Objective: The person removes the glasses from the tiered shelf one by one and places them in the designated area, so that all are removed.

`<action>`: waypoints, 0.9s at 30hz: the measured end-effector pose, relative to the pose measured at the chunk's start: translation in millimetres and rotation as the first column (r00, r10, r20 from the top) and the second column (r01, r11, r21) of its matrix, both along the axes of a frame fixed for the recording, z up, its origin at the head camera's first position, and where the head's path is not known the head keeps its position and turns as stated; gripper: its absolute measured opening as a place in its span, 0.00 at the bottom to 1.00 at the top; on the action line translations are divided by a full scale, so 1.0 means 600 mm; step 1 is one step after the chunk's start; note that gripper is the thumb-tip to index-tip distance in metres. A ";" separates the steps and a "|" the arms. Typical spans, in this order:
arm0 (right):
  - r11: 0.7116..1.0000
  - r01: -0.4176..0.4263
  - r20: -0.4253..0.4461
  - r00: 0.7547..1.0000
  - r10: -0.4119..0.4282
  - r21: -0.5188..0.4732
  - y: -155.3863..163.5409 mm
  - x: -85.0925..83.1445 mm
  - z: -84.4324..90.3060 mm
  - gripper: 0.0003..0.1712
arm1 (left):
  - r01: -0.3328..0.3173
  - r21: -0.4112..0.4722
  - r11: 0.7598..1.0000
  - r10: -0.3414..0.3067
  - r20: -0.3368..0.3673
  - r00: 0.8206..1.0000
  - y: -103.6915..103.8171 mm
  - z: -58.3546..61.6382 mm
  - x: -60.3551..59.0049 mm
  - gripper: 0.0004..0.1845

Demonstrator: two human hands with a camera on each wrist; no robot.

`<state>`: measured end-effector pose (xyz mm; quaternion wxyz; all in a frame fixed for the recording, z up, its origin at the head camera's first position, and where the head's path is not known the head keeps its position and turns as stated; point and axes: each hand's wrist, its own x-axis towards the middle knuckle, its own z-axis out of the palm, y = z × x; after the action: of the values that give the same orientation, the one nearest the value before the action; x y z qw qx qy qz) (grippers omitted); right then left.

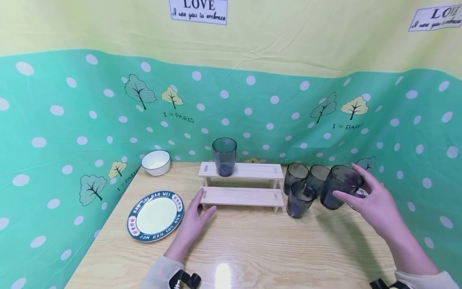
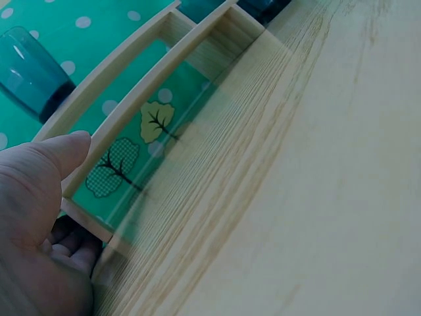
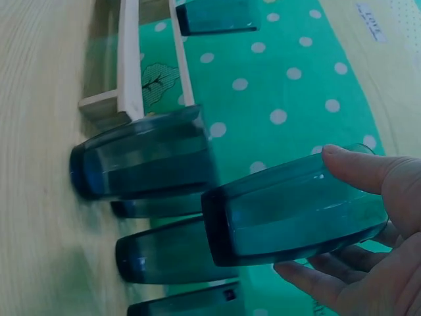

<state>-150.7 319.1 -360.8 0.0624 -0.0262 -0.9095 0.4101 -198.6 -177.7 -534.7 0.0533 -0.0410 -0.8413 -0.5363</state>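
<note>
A two-step wooden rack [image 1: 241, 196] stands mid-table, with one dark glass [image 1: 224, 156] upright on its upper step. My left hand [image 1: 203, 204] rests against the left end of the lower step, thumb up along the end and fingers straight on the table; the left wrist view shows the thumb [image 2: 59, 151] on the step's edge [image 2: 151, 85]. My right hand [image 1: 345, 180] grips another dark glass [image 1: 337, 188], tilted and lifted just right of the rack. The right wrist view shows this glass [image 3: 289, 217] between thumb and fingers [image 3: 306, 280]. Three more glasses [image 1: 300, 198] stand beside the rack's right end.
A blue-rimmed plate [image 1: 155, 215] lies at the front left and a white bowl [image 1: 156, 162] sits at the back left. A green dotted cloth [image 1: 72, 132] walls in the table's back and sides. Bare wood [image 1: 260, 249] spreads in front of the rack.
</note>
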 end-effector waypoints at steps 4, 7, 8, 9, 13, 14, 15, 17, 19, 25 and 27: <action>1.000 0.010 0.003 1.000 -0.010 0.009 0.006 -0.007 -0.017 0.67 | 0.002 0.009 1.000 -0.002 -0.005 1.000 0.000 -0.001 -0.002 0.51; 1.000 0.010 0.012 1.000 -0.010 0.001 0.009 -0.011 -0.029 0.66 | 0.002 0.014 1.000 -0.002 -0.004 1.000 -0.001 -0.002 -0.002 0.51; 1.000 0.010 0.016 1.000 -0.010 -0.001 0.011 -0.011 -0.033 0.66 | 0.001 0.014 1.000 -0.001 -0.002 1.000 -0.001 -0.002 -0.002 0.51; 1.000 0.007 0.020 1.000 -0.007 -0.005 0.012 -0.012 -0.037 0.67 | 0.001 0.014 1.000 -0.001 0.001 1.000 -0.001 -0.002 -0.002 0.51; 1.000 0.008 0.023 1.000 -0.008 0.020 0.013 -0.014 -0.054 0.68 | 0.004 0.013 1.000 -0.004 0.005 1.000 0.000 -0.001 -0.002 0.50; 1.000 0.010 0.025 1.000 -0.011 0.024 0.013 -0.014 -0.059 0.68 | 0.004 0.013 1.000 -0.004 0.009 1.000 0.000 0.000 -0.003 0.51; 1.000 0.012 0.025 1.000 -0.012 0.027 0.013 -0.015 -0.064 0.68 | 0.005 0.011 1.000 -0.005 0.009 1.000 0.000 0.000 -0.003 0.50; 0.999 0.017 0.023 1.000 -0.018 0.033 0.012 -0.018 -0.074 0.69 | 0.005 0.011 1.000 -0.005 0.010 1.000 0.000 0.001 -0.003 0.51; 1.000 0.016 0.030 0.999 -0.017 0.021 0.011 -0.020 -0.083 0.69 | 0.005 0.012 1.000 -0.005 0.012 1.000 0.000 0.001 -0.003 0.51; 1.000 -0.004 0.051 0.999 0.004 0.009 0.005 -0.028 -0.101 0.69 | 0.003 0.017 1.000 -0.004 0.024 1.000 -0.001 0.002 -0.002 0.51; 1.000 -0.010 0.059 0.998 0.010 0.008 0.004 -0.031 -0.106 0.70 | 0.005 0.020 1.000 -0.005 0.025 1.000 -0.001 0.002 -0.002 0.51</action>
<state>-169.1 321.6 -424.6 0.0335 -0.0334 -0.9129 0.4055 -199.6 -178.0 -533.3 0.0418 -0.0358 -0.8366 -0.5451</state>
